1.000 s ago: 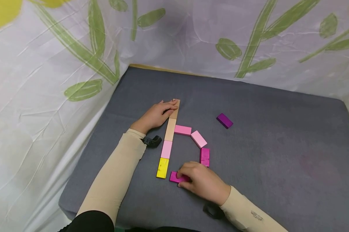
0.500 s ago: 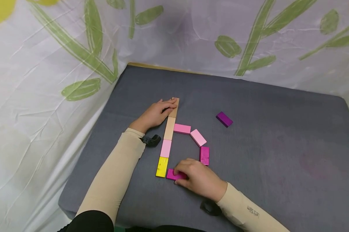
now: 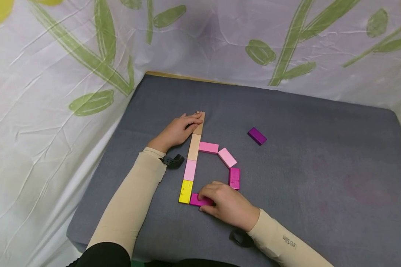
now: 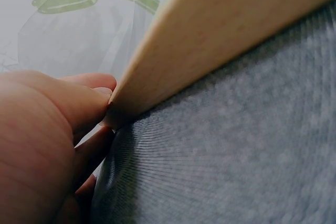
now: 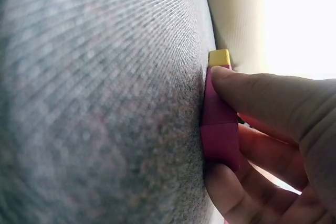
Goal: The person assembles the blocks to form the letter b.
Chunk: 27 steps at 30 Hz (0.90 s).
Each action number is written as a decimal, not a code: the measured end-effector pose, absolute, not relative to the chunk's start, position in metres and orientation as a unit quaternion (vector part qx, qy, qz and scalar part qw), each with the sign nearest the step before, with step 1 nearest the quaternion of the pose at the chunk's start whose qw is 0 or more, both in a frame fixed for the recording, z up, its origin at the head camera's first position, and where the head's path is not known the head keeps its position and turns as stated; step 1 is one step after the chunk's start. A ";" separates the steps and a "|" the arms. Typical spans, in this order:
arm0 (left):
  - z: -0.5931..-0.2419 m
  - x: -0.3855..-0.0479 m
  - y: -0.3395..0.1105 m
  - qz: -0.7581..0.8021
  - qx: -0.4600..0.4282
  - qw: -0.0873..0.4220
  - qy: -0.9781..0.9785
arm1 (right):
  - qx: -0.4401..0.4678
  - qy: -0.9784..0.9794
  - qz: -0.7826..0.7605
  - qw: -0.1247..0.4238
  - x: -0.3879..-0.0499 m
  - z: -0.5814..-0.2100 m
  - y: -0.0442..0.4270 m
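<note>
Magenta block (image 3: pixel 194 200), pinched by right hand (image 3: pixel 229 205), touches near yellow block (image 3: pixel 186 191); left hand (image 3: pixel 175 131), fingers extended, touches far wooden block (image 3: pixel 198 130).

Grey cloth-covered table (image 3: pixel 307 178) beneath tan, yellow, pink, magenta and purple blocks (image 3: pixel 208 147)

A magenta block (image 3: pixel 204 201) lies flat, nearly crosswise, in the frame's lower centre. A tan block (image 3: pixel 198 128) lies lengthwise, slightly slanted, just above centre.

Head view evenly lit, left wrist view dim, right — corner glare
</note>
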<state>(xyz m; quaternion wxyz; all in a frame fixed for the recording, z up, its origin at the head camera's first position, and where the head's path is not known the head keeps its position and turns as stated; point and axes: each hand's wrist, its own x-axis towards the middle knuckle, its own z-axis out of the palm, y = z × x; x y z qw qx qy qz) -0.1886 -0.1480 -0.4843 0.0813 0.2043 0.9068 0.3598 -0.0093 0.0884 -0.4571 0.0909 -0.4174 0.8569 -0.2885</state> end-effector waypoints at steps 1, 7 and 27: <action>-0.484 -0.189 -0.148 0.359 0.205 0.081 0.907 | -0.418 0.857 -0.287 0.089 -0.009 -0.457 0.088; -0.484 -0.189 -0.149 0.362 0.206 0.077 0.906 | -0.421 0.856 -0.288 0.085 -0.010 -0.457 0.087; -0.484 -0.188 -0.147 0.365 0.201 0.080 0.906 | -0.417 0.859 -0.277 0.107 -0.010 -0.457 0.088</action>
